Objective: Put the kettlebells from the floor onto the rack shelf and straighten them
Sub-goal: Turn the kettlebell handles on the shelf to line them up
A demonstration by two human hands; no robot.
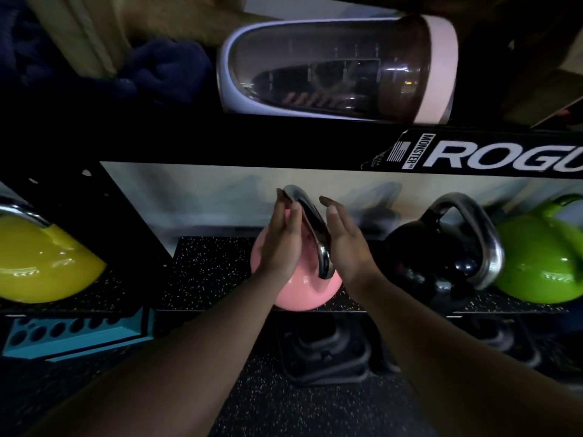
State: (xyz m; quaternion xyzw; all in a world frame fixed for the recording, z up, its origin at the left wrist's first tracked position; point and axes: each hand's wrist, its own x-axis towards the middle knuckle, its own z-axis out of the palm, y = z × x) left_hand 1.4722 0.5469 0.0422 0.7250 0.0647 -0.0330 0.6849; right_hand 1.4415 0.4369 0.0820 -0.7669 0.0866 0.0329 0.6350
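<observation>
Head view, dim light. Pink kettlebell (303,285) sat on the speckled rack shelf (205,269) at centre frame, its steel handle (310,228) turned nearly edge-on toward the camera. Left hand (282,238) lay flat against the left side of the handle, fingers straight and unclenched; right hand (344,241) stood just beside the handle's right side, palm inward, fingers extended, and whether it touched the metal could not be told. Neither hand was wrapped around anything. Right of centre on the same shelf, a black kettlebell (441,253) stood next to a green kettlebell (542,260), close enough that they appeared to touch. A yellow kettlebell (41,260) sat at the left edge, beyond a black upright. Upper centre, a clear shaker bottle (334,67) lay on its side on the black top beam (252,143). Lower left, a blue perforated block (75,335) rested below shelf level.
</observation>
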